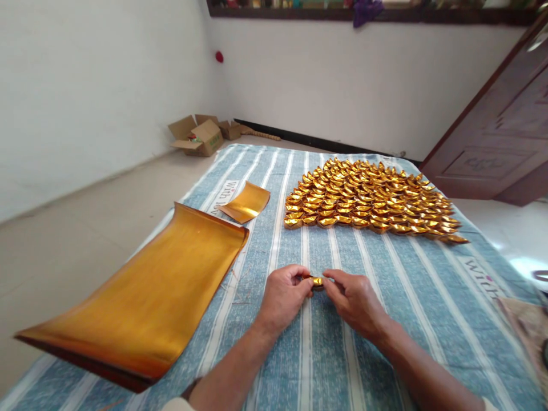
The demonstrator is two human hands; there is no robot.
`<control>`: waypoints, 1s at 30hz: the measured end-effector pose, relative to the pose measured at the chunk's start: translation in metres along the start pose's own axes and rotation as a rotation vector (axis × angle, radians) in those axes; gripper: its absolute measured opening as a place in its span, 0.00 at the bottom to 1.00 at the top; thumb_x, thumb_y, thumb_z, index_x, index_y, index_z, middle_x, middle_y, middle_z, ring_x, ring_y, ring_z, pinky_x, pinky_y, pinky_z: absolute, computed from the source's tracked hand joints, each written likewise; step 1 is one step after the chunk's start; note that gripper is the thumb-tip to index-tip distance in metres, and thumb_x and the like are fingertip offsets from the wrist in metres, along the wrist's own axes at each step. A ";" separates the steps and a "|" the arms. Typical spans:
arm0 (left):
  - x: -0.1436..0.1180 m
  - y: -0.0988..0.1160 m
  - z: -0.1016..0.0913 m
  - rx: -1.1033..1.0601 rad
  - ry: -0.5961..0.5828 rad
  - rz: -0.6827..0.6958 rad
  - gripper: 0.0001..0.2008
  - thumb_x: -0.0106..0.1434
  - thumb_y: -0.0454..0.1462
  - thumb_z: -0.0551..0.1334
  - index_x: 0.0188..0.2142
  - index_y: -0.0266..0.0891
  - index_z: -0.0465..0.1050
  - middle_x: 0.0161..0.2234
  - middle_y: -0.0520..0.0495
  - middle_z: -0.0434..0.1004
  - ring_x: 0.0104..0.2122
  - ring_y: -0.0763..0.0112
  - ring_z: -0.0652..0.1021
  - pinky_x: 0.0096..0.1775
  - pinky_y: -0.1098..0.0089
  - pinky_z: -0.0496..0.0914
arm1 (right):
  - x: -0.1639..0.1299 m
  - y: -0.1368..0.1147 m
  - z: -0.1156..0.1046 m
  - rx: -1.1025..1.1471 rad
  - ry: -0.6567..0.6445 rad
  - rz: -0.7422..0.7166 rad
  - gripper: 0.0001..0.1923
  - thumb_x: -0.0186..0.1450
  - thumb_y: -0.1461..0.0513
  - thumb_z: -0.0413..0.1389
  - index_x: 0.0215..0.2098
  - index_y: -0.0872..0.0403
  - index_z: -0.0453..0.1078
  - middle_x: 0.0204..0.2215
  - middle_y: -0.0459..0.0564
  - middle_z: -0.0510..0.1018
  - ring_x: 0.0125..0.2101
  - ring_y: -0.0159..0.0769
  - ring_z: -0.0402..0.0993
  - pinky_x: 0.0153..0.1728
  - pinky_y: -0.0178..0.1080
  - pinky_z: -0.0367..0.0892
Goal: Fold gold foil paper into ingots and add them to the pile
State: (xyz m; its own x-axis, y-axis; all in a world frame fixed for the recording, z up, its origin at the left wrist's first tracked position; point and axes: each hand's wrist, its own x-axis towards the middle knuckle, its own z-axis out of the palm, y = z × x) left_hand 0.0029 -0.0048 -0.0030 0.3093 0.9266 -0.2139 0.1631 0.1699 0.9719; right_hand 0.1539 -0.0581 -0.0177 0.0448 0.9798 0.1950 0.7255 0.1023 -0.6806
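Note:
Between my two hands is a small folded gold paper ingot (317, 282), close above the striped cloth. My left hand (286, 294) pinches its left end with thumb and fingers. At the right end, the thumb and fingertips of my right hand (353, 297) close on it too. Both ends of the ingot are covered by fingers. Beyond my hands, on the right, many finished gold paper ingots (368, 200) stand packed in curved rows. To the left lies a large stack of gold foil paper sheets (149, 285), its edges curling up. A smaller gold sheet (247, 202) rests just behind the stack.
A blue and white striped cloth (278, 354) covers the table. Open cardboard boxes (199, 137) sit on the floor by the left wall. A dark reddish door (492, 125) stands at the right, and a brown object (524, 325) is at the table's right edge.

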 end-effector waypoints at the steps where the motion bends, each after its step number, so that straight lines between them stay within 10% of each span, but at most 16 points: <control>1: 0.000 -0.001 0.000 0.016 0.000 0.000 0.02 0.50 0.31 0.63 0.24 0.37 0.74 0.17 0.54 0.70 0.17 0.76 0.69 0.23 0.76 0.60 | -0.001 -0.002 0.002 0.002 0.000 0.049 0.15 0.66 0.59 0.46 0.26 0.54 0.69 0.15 0.41 0.65 0.17 0.28 0.60 0.20 0.31 0.52; 10: 0.002 -0.007 0.002 0.083 0.002 0.019 0.03 0.51 0.33 0.61 0.26 0.37 0.74 0.19 0.54 0.71 0.20 0.75 0.72 0.21 0.78 0.61 | 0.001 -0.017 0.011 -0.038 0.049 0.277 0.13 0.62 0.58 0.46 0.23 0.53 0.66 0.15 0.42 0.62 0.18 0.29 0.59 0.22 0.33 0.49; 30: 0.000 -0.007 0.007 -0.035 0.057 -0.084 0.06 0.50 0.30 0.63 0.30 0.35 0.74 0.18 0.53 0.74 0.18 0.74 0.74 0.19 0.78 0.66 | -0.002 -0.015 0.016 -0.042 0.100 0.261 0.12 0.60 0.59 0.46 0.23 0.53 0.66 0.15 0.42 0.63 0.18 0.29 0.60 0.23 0.33 0.50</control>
State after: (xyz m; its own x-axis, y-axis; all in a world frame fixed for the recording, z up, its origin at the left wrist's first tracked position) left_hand 0.0080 -0.0086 -0.0106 0.2416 0.9261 -0.2899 0.1531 0.2587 0.9538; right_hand 0.1315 -0.0591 -0.0194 0.3001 0.9499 0.0869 0.7081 -0.1608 -0.6875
